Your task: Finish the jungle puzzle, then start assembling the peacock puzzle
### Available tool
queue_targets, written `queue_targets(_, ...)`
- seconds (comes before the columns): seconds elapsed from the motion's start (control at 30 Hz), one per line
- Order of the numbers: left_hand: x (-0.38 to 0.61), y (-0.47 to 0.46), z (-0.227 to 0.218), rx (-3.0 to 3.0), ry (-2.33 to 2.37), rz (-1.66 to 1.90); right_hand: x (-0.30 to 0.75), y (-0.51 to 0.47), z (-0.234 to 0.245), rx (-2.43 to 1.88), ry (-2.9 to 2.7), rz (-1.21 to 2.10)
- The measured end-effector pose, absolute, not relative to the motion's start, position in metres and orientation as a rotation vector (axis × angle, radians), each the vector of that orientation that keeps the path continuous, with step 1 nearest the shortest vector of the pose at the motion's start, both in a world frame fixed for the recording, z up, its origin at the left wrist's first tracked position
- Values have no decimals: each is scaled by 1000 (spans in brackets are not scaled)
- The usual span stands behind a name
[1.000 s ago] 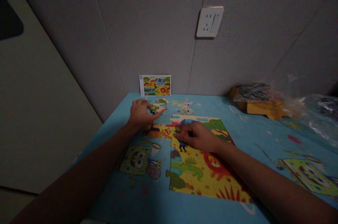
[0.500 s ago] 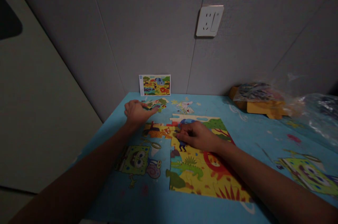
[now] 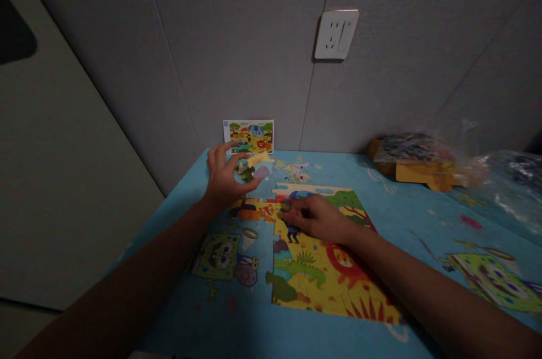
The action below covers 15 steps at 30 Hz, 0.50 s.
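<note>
A partly joined jigsaw puzzle (image 3: 326, 274) with a lion, a crocodile and yellow ground lies flat on the blue table. My right hand (image 3: 319, 217) rests on its upper left part, fingers curled and thumb pressed close. What sits under those fingertips, if anything, is hidden. Joined to the puzzle's left side is a strip with a spotted cat (image 3: 252, 212). Farther back, my left hand (image 3: 224, 175) is spread, thumb and fingers apart around several loose puzzle pieces (image 3: 261, 173), green, yellow and purple. Part of those pieces is hidden by the hand.
A small picture card (image 3: 258, 136) of the same scene leans against the wall at the back. To the right lie a yellow-orange box (image 3: 423, 173) and clear plastic bags (image 3: 508, 178). A socket (image 3: 336, 34) is on the wall. Cartoon figures decorate the blue table cover (image 3: 228, 325).
My left hand has lifted slightly and spread its fingers. The loose pieces by it have shifted, with yellow and purple ones now showing. My right hand has stayed in place.
</note>
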<state>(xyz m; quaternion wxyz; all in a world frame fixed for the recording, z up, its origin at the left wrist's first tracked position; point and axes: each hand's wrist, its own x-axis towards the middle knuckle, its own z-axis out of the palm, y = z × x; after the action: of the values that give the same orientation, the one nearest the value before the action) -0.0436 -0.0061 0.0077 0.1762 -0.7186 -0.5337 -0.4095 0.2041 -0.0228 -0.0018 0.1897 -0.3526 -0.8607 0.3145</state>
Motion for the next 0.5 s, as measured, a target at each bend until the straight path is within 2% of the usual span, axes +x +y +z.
queue_targets(0.2,-46,-8,12,-2095,-1553,-1149,204,-23,-2,-1008,-2364,956)
queue_targets(0.4,-31,-19,12,-2667,-1251,-1008,206,-18,-9,-1091,-2215,875)
queue_targets(0.5,-23,-21,7,-2807,-1157,-1048,208,-15,-13,-1103,-2185,840)
